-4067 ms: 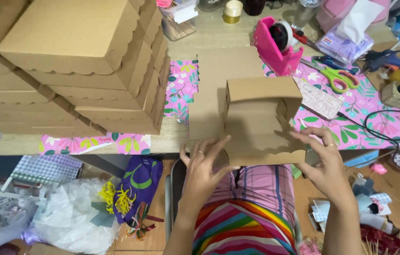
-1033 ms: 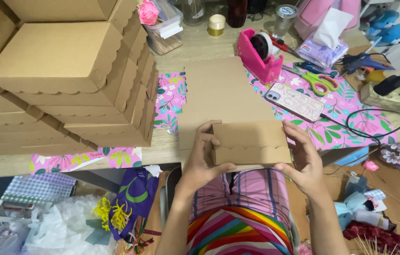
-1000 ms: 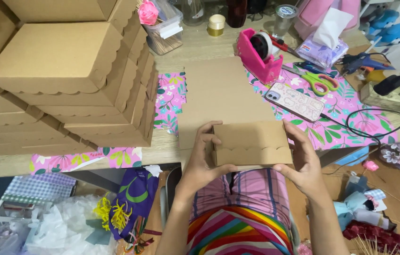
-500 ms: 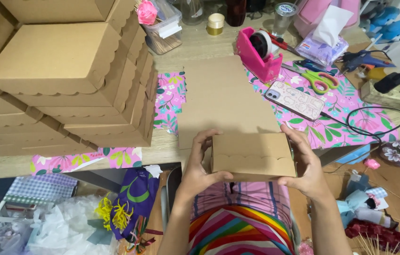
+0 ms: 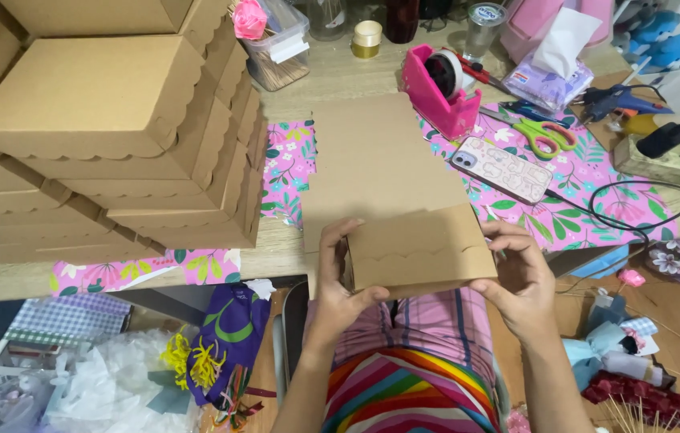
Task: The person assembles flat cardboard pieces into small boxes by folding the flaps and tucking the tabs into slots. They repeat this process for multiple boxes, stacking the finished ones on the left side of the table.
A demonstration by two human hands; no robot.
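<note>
I hold a small brown cardboard box (image 5: pixel 420 248) with a scalloped lid edge above my lap, at the table's front edge. My left hand (image 5: pixel 338 282) grips its left end, thumb on top. My right hand (image 5: pixel 516 277) cups its right end, fingers curled over the corner. Behind the box a flat brown cardboard sheet (image 5: pixel 376 164) lies on the wooden table (image 5: pixel 332 76).
A tall stack of finished scalloped boxes (image 5: pixel 115 136) fills the left of the table. A pink tape dispenser (image 5: pixel 440 88), a phone (image 5: pixel 502 168), green scissors (image 5: pixel 548 136), a glue gun (image 5: pixel 617 98) and a power strip with cable (image 5: pixel 669 156) lie right. Bags and craft scraps sit on the floor.
The box was half-folded and upright four seconds ago; now it is closed and lies flat between my hands, pulled a little closer to my lap.
</note>
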